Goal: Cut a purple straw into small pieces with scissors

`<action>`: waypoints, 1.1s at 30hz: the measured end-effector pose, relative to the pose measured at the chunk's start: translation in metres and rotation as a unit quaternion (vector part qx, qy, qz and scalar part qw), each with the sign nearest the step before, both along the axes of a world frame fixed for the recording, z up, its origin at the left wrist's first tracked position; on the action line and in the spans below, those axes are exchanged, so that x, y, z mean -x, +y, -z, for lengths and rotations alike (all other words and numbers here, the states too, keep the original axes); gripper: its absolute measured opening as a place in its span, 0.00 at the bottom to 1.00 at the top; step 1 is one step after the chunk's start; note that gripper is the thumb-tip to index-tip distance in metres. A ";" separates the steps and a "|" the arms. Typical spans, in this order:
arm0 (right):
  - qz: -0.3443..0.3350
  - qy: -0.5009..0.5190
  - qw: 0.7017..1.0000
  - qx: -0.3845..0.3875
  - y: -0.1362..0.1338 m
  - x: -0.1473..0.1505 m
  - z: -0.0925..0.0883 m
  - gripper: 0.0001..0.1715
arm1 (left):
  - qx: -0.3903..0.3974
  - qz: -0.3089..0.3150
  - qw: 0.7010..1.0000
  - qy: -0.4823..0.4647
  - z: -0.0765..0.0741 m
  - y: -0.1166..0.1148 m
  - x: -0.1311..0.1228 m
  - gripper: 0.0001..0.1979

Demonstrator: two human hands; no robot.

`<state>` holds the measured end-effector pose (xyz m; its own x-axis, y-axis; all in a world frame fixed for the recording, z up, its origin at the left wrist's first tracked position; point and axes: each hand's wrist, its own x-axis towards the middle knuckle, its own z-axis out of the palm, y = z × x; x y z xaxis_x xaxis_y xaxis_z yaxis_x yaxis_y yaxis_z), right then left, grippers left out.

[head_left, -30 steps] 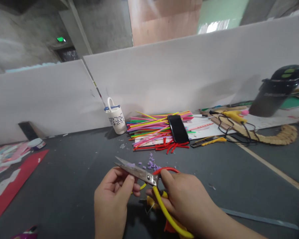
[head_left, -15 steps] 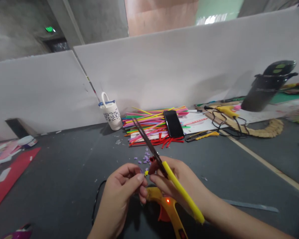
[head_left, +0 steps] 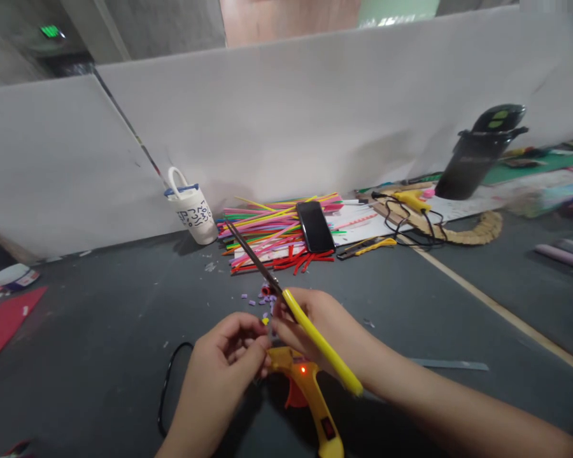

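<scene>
Yellow-handled scissors lie across my right hand, their closed blades pointing up and left. The right fingers are curled under the handle, with the thumb and fingertips close to my left hand. My left hand is pinched at the tips, where a small yellow piece shows between the two hands. A small red rolled piece appears beside the scissors' pivot; whether a finger holds it I cannot tell. Below the hands is a yellow glue gun with a red trigger and lit red light. Purple bits lie scattered just beyond.
Many coloured pipe cleaners lie under a black phone. A white cup stands to their left. Rightward are a utility knife, a second glue gun with cable, and a dark bin. A glue stick lies near my right forearm.
The camera view has turned slightly, so the table things sit further left. Both hands stay close together, with the scissors still in the right. The yellow piece is now nearer the left fingertips.
</scene>
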<state>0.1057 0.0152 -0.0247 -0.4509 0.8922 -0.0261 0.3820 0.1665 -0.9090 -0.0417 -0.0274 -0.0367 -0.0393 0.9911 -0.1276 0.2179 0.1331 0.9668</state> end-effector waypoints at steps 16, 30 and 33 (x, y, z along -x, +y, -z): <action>0.013 -0.033 0.999 0.006 -0.002 0.001 -0.001 0.07 | -0.124 -0.004 0.974 0.188 0.001 -0.005 -0.004 0.04; -0.011 -0.062 0.995 -0.080 -0.003 -0.004 -0.006 0.14 | -0.041 -0.098 0.988 -0.114 -0.003 -0.001 0.005 0.03; -0.007 -0.138 0.980 -0.145 -0.005 -0.002 -0.004 0.21 | -0.067 -0.135 0.964 -0.219 -0.008 0.001 0.010 0.03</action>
<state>0.1082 0.0100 -0.0205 -0.4754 0.8734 0.1058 0.6018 0.4106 -0.6850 -0.0518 -0.0261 -0.0291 -0.2701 0.9608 -0.0617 -0.2398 -0.0051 0.9708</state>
